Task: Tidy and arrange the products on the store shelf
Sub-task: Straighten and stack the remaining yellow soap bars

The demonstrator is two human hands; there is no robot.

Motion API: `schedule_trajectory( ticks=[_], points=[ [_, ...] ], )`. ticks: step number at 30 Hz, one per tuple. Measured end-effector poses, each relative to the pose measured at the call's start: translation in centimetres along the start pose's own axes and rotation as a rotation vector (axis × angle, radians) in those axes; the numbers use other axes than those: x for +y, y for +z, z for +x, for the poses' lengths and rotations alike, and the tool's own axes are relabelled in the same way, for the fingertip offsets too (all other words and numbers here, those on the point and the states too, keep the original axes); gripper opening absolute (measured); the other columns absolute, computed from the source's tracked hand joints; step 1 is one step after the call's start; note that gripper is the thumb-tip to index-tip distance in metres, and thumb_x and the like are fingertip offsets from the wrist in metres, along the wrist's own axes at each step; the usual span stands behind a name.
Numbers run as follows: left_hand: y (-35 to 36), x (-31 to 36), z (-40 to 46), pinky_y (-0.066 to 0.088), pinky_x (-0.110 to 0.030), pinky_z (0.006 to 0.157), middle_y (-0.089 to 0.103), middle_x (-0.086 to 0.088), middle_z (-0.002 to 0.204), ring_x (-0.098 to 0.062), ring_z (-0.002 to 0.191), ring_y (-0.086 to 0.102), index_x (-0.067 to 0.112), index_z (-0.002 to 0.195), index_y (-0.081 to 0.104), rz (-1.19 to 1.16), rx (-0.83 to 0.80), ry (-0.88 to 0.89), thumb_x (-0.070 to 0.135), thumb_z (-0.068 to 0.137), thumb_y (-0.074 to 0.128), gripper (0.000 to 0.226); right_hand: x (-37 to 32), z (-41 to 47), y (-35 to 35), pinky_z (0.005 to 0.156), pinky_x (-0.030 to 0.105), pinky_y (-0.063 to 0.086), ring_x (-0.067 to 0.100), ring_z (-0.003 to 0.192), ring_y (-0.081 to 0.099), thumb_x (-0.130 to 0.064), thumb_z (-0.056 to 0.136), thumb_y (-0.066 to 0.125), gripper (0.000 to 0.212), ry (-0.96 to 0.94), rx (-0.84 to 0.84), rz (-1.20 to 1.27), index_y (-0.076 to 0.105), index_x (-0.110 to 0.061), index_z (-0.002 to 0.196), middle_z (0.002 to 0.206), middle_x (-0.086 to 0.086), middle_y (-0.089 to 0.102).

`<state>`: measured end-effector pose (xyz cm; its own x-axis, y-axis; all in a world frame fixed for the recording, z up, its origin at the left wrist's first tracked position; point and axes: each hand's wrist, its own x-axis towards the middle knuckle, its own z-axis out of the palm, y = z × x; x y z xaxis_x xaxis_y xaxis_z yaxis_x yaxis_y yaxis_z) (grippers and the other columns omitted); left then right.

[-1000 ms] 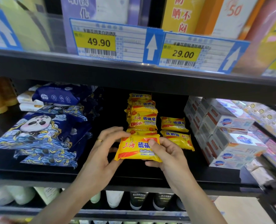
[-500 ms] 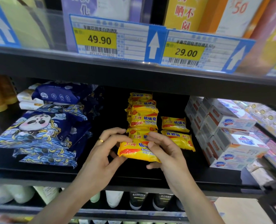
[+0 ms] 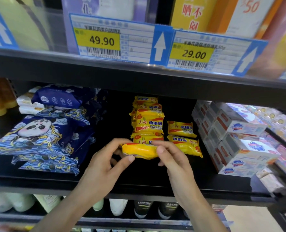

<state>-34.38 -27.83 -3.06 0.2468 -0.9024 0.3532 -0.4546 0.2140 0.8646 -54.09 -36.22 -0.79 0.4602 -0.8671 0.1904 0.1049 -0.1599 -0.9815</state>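
Both hands pinching one soap bar

Left hand (image 3: 103, 166) and right hand (image 3: 174, 158) pinch the soap bar (image 3: 139, 150) edge-on — best laid flat, label up, toward the stack (image 3: 148, 121) at 12 o'clock.

Upper centre, a blue-and-yellow paper price tag (image 3: 113, 37) reads "49.90"; its right-hand neighbour tag (image 3: 205, 52) reads "29.00". Centre, a yellow plastic-wrapped soap bar (image 3: 148, 124) reads "SulfurSoap".

price-tag small print (image 3: 137, 46) blurred, lower-shelf bottles (image 3: 118, 206) half hidden
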Motion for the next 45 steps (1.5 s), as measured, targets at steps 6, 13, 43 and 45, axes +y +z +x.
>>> schedule_trajectory(
  ticks=[6, 13, 43, 45],
  points=[
    [-0.1, 0.2, 0.1, 0.058, -0.052, 0.087, 0.073, 0.004, 0.117, -0.018, 0.083, 0.068, 0.04, 0.124, 0.065, -0.118, -0.065, -0.065, 0.059, 0.091, 0.064, 0.038, -0.2, 0.0, -0.1, 0.088, 0.022, 0.056, 0.014, 0.113, 0.069, -0.029, 0.083, 0.081, 0.039, 0.045, -0.081, 0.103, 0.069, -0.027, 0.12, 0.121, -0.001, 0.072],
    [0.0, 0.5, 0.1, 0.055, -0.021, 0.068, 0.076, 0.009, 0.112, -0.007, 0.065, 0.059, 0.047, 0.115, 0.07, -0.166, -0.054, -0.115, 0.048, 0.094, 0.065, 0.022, -0.1, 0.2, -0.2, 0.091, 0.031, 0.058, 0.021, 0.115, 0.069, -0.021, 0.082, 0.079, 0.039, 0.035, -0.06, 0.13, 0.07, -0.027, 0.119, 0.12, 0.004, 0.073],
    [0.2, 0.0, 0.1, 0.052, -0.029, 0.103, 0.046, 0.015, 0.155, -0.013, 0.144, 0.045, 0.049, 0.143, 0.056, 0.112, 0.028, 0.164, 0.002, 0.086, 0.081, 0.078, -0.3, 1.1, 0.0, 0.063, 0.032, 0.063, 0.032, 0.088, 0.078, -0.023, 0.089, 0.076, 0.017, 0.23, 0.06, 0.167, 0.074, -0.02, 0.106, 0.099, 0.009, 0.078],
    [0.2, 0.0, 0.1, 0.048, -0.037, 0.109, 0.049, 0.015, 0.153, -0.017, 0.144, 0.045, 0.049, 0.137, 0.061, 0.136, 0.051, 0.169, 0.006, 0.086, 0.081, 0.07, -0.4, 1.1, 0.0, 0.062, 0.031, 0.064, 0.033, 0.083, 0.078, -0.022, 0.091, 0.074, 0.02, 0.242, 0.046, 0.155, 0.073, -0.015, 0.11, 0.097, 0.009, 0.079]
  ],
)
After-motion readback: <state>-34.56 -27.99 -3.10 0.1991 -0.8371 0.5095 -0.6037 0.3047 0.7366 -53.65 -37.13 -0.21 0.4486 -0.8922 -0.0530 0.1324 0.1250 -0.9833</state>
